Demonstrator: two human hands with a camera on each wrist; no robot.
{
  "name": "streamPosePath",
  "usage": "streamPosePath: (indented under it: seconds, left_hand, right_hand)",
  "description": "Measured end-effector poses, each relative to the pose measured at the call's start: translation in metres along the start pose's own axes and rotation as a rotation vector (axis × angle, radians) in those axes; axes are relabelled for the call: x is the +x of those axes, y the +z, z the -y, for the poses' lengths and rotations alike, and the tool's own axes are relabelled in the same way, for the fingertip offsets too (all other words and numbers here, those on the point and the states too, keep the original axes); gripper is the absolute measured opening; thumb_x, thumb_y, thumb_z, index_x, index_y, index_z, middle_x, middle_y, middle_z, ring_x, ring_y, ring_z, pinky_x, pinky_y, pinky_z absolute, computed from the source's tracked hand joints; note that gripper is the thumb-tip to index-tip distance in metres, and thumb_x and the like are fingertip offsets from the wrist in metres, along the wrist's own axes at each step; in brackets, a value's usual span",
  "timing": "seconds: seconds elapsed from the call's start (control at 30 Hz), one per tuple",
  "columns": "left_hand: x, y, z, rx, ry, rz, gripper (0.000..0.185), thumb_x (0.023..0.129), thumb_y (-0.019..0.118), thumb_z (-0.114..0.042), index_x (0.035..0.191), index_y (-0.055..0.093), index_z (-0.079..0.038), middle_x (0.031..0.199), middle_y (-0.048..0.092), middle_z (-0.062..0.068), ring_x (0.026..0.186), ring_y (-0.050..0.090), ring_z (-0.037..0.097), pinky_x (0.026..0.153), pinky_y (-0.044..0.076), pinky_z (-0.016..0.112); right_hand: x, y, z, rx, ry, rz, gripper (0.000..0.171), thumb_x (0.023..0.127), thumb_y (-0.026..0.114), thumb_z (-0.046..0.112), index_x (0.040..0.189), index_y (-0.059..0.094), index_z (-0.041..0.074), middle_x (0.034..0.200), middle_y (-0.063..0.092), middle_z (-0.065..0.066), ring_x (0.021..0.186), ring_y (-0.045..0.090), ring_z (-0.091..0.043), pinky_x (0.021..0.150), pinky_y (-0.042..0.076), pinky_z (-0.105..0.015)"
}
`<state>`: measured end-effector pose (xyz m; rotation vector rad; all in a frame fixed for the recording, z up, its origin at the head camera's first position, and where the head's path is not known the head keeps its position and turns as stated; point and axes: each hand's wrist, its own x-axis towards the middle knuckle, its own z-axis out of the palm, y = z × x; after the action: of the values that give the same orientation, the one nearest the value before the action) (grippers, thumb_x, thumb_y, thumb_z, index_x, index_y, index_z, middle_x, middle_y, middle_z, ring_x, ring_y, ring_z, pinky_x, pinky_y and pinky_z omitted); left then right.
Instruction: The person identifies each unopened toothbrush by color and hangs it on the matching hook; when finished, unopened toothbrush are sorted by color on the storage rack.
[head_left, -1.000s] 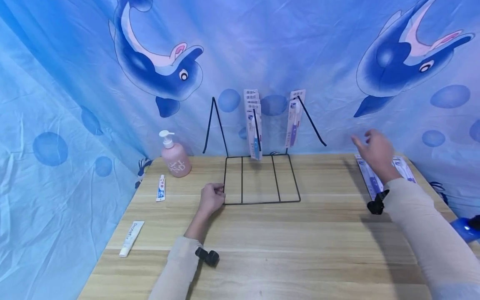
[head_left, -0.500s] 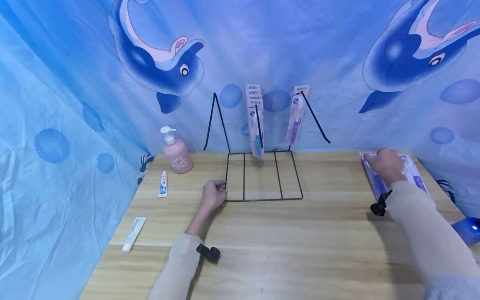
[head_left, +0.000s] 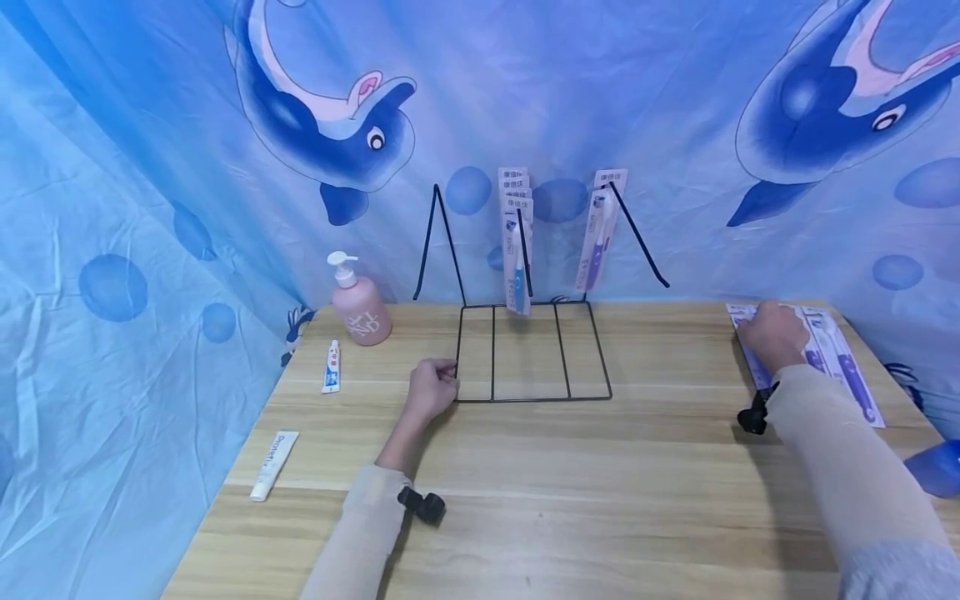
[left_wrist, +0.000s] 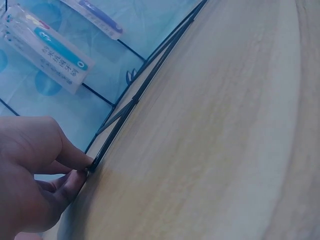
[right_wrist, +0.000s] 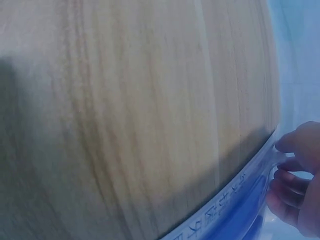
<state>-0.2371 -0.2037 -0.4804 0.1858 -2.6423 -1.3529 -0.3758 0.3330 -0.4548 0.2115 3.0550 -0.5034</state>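
Two hands work: the left hand (head_left: 429,392) pinches the wire rack (head_left: 532,398), the right hand (head_left: 772,335) grips a toothbrush pack (head_left: 840,358).

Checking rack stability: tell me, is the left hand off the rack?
No, the left hand pinches the rack at its corner.

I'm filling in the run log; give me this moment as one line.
left hand: pinches wire rack corner | right hand: grips packaged toothbrushes on table | packs on rack hooks
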Motion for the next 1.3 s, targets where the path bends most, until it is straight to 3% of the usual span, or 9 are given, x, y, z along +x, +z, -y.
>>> streamPosePath:
  seconds: [0.13, 0.33, 0.57, 0.83, 1.07, 1.17, 1.3]
  left_hand:
    - [-0.001, 0.001, -0.001, -0.003, -0.003, 0.012, 0.035, 0.079, 0.064, 0.01, 0.114, 0.068, 0.01, 0.089, 0.067, 0.014, 0.08, 0.064, 0.023, 0.077, 0.058, 0.033]
    - [-0.003, 0.0, -0.003, 0.009, -0.009, 0.014, 0.036, 0.079, 0.064, 0.009, 0.115, 0.068, 0.01, 0.09, 0.067, 0.014, 0.081, 0.064, 0.023, 0.077, 0.058, 0.033]
    - [-0.003, 0.0, -0.002, -0.001, -0.015, 0.014, 0.037, 0.079, 0.063, 0.009, 0.115, 0.068, 0.009, 0.091, 0.068, 0.014, 0.082, 0.065, 0.024, 0.078, 0.058, 0.034]
    - [-0.004, 0.0, 0.0, -0.006, -0.017, 0.004, 0.036, 0.078, 0.064, 0.009, 0.114, 0.068, 0.01, 0.089, 0.067, 0.014, 0.081, 0.064, 0.023, 0.078, 0.058, 0.034]
    - [-0.004, -0.001, -0.001, -0.006, -0.011, -0.001, 0.036, 0.078, 0.064, 0.01, 0.113, 0.068, 0.01, 0.089, 0.067, 0.015, 0.08, 0.063, 0.024, 0.077, 0.058, 0.035]
    - [-0.005, -0.001, -0.002, -0.004, -0.01, -0.007, 0.036, 0.078, 0.064, 0.011, 0.113, 0.068, 0.011, 0.089, 0.067, 0.015, 0.08, 0.064, 0.025, 0.077, 0.058, 0.035]
    - [-0.004, -0.001, -0.003, 0.0, -0.005, -0.007, 0.036, 0.078, 0.064, 0.01, 0.113, 0.068, 0.011, 0.089, 0.067, 0.015, 0.08, 0.064, 0.025, 0.078, 0.058, 0.035]
  right_hand:
    - [-0.004, 0.0, 0.0, 0.004, 0.014, -0.003, 0.03, 0.095, 0.048, 0.021, 0.081, 0.051, -0.005, 0.075, 0.055, -0.025, 0.066, 0.055, -0.039, 0.057, 0.045, -0.052]
    - [-0.01, -0.007, 0.008, -0.011, -0.038, -0.039, 0.038, 0.096, 0.048, 0.028, 0.067, 0.043, 0.004, 0.066, 0.05, -0.017, 0.061, 0.051, -0.033, 0.051, 0.043, -0.044]
    - [-0.019, -0.023, 0.025, 0.074, -0.14, -0.133, 0.031, 0.094, 0.053, 0.022, 0.079, 0.046, -0.004, 0.065, 0.05, -0.018, 0.054, 0.05, -0.03, 0.044, 0.041, -0.04]
    - [-0.041, -0.048, 0.051, 0.154, -0.242, -0.301, 0.024, 0.092, 0.056, 0.015, 0.09, 0.048, -0.008, 0.076, 0.052, -0.024, 0.059, 0.052, -0.033, 0.044, 0.041, -0.039]
    - [-0.075, -0.075, 0.085, 0.196, -0.346, -0.444, 0.021, 0.092, 0.059, 0.015, 0.09, 0.049, -0.004, 0.08, 0.051, -0.024, 0.061, 0.053, -0.035, 0.04, 0.039, -0.034]
    - [-0.095, -0.083, 0.1, 0.212, -0.425, -0.52, 0.019, 0.09, 0.061, 0.013, 0.09, 0.051, -0.004, 0.082, 0.055, -0.024, 0.064, 0.058, -0.037, 0.04, 0.041, -0.031]
    - [-0.122, -0.092, 0.116, 0.238, -0.576, -0.644, 0.016, 0.087, 0.062, 0.009, 0.09, 0.055, -0.005, 0.085, 0.062, -0.024, 0.07, 0.064, -0.038, 0.05, 0.047, -0.037]
